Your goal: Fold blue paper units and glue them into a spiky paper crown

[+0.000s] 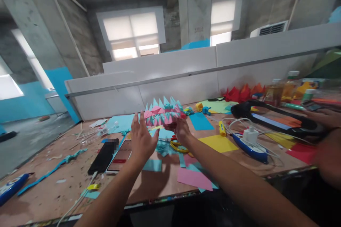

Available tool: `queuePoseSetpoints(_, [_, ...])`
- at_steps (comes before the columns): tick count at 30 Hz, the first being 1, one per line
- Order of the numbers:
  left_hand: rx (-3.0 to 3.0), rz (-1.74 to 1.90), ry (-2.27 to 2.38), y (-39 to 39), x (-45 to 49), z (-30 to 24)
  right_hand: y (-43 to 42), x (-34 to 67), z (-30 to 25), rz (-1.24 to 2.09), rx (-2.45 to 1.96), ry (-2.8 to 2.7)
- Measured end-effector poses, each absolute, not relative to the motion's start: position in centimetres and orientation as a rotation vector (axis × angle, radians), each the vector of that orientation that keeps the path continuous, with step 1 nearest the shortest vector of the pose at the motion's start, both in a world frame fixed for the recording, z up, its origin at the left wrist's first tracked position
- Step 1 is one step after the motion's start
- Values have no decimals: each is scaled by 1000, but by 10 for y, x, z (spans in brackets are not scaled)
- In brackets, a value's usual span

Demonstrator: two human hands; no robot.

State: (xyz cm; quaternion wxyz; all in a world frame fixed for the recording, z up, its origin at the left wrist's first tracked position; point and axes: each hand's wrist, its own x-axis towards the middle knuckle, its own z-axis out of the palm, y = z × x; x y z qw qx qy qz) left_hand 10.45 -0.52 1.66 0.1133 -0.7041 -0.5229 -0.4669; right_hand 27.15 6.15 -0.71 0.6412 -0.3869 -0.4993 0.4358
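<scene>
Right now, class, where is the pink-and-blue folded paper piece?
In the head view, the paper piece is near the middle, above the table, between the person's left hand and right hand.

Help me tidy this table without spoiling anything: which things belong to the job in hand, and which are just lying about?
Likely part of the job:
pink-and-blue paper piece, held up by the right hand
scissors
yellow sheet
pink sheet

Seemingly just lying about:
phone with lit screen
black device
blue-and-white power strip
bottles
</scene>
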Motion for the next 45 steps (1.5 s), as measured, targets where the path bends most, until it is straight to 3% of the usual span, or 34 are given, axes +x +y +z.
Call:
queuePoseSetpoints(10, [-2122,-1336,-1625,35,82,20,54,285,-14,692,-1125,-1484])
queuePoseSetpoints(16, [-2089,-1574,-1727,40,72,9,37,284,2,602,-1057,-1569])
queuePoseSetpoints(22, [-2019,-1721,-1749,42,61,6,43,281,6,791,-879,-1495])
queuePoseSetpoints(45, [-1996,-1893,-1547,46,60,-7,48,275,3,1174,-1104,-1302])
